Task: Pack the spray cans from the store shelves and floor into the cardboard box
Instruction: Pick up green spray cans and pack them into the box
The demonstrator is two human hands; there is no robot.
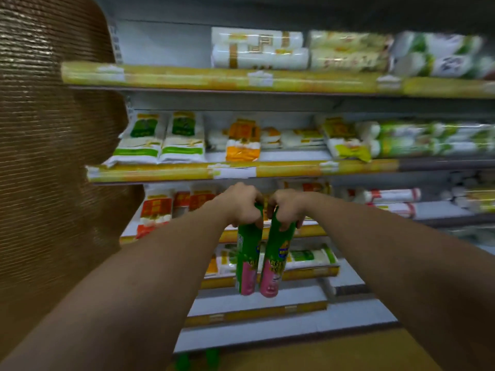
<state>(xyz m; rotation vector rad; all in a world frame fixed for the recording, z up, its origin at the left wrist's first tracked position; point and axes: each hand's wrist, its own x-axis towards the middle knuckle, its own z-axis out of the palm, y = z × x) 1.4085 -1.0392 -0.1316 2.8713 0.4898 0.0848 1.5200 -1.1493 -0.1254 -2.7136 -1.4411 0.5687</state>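
Store aisle, motion-blurred: shelves (267, 168) with yellow edge strips run across the frame, stacked with white wrapped packs (160, 141), some with green, orange or red labels. Centre of frame, two green cans with pink lower ends hang upright side by side in the air, in front of the lower shelves, very close or touching. The left can (247, 261) is held at its top by the left hand (241, 206), fingers curled round the cap. The right can (273, 261) is held the same way by the right hand (286, 210). The hands are nearly knuckle to knuckle, and bare forearms come in from the lower corners. At bottom centre are two more green tops (213, 357) at the frame edge, too blurred to say what they stand in. Brown cardboard (334, 352) lies along the bottom right. A big corrugated flap (48, 156) fills the left side, covering the shelf ends
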